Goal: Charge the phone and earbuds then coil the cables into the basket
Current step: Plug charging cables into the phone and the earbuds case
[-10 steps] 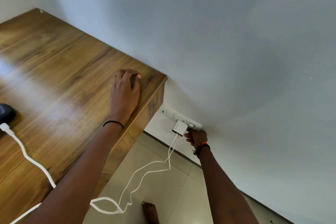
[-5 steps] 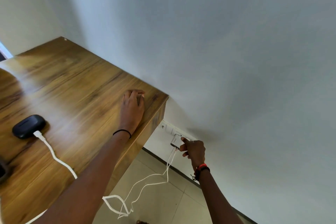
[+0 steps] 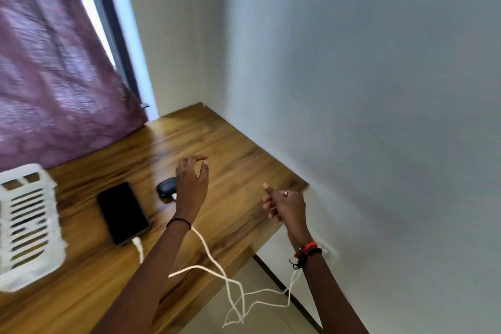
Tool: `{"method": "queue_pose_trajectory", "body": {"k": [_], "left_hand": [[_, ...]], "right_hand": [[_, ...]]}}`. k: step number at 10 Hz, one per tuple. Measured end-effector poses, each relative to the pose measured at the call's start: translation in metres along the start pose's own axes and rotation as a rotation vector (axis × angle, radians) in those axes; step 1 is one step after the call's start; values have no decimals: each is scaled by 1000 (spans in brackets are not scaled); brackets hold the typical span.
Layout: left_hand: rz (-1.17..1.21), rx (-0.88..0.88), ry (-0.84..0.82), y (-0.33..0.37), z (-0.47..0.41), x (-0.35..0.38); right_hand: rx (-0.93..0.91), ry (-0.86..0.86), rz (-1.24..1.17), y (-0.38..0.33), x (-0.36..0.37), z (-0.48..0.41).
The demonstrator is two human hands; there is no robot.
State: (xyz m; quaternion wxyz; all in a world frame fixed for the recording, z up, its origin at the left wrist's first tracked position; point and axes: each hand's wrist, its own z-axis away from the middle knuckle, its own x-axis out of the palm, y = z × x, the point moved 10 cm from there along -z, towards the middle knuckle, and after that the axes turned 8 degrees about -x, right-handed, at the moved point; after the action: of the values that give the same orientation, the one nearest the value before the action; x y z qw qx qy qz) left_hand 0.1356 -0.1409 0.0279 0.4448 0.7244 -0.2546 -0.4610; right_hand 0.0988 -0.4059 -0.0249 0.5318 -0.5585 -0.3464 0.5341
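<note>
A black phone point(image 3: 122, 212) lies flat on the wooden table point(image 3: 238, 214) with a white cable point(image 3: 138, 248) plugged into its near end. Behind it sits a black earbuds case point(image 3: 166, 186), a white plug at its side, partly hidden by my left hand point(image 3: 192, 184). That hand hovers above the table with loosely spread fingers and holds nothing. My right hand point(image 3: 284, 206) floats over the table's right edge, fingers relaxed and empty. Both white cables point(image 3: 233, 290) trail off the table and hang in loops toward the floor. A white slatted basket point(image 3: 27, 225) stands at the left.
A purple curtain point(image 3: 54, 76) hangs behind the table at the left. A grey wall point(image 3: 379, 116) runs along the table's right side, with a white socket strip point(image 3: 329, 249) low on it behind my right wrist. Tiled floor point(image 3: 260, 317) lies below the table edge.
My right hand has left the charger at the wall socket and risen to table height. My left hand has lifted off the tabletop. The view has swung left, bringing the phone and basket in.
</note>
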Motion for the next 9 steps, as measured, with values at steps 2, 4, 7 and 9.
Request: {"method": "queue_pose_trajectory", "body": {"k": [2, 4, 7, 9], "left_hand": [[47, -209, 187, -69, 0, -97], [-1, -411, 208, -131, 11, -141], [-197, -722, 243, -205, 26, -167], [-88, -748, 236, -227, 20, -161]], "right_hand": [[-85, -316, 87, -34, 132, 9], [-224, -527, 297, -53, 236, 26], [-264, -694, 432, -55, 314, 39], [-267, -753, 475, -50, 332, 33]]}}
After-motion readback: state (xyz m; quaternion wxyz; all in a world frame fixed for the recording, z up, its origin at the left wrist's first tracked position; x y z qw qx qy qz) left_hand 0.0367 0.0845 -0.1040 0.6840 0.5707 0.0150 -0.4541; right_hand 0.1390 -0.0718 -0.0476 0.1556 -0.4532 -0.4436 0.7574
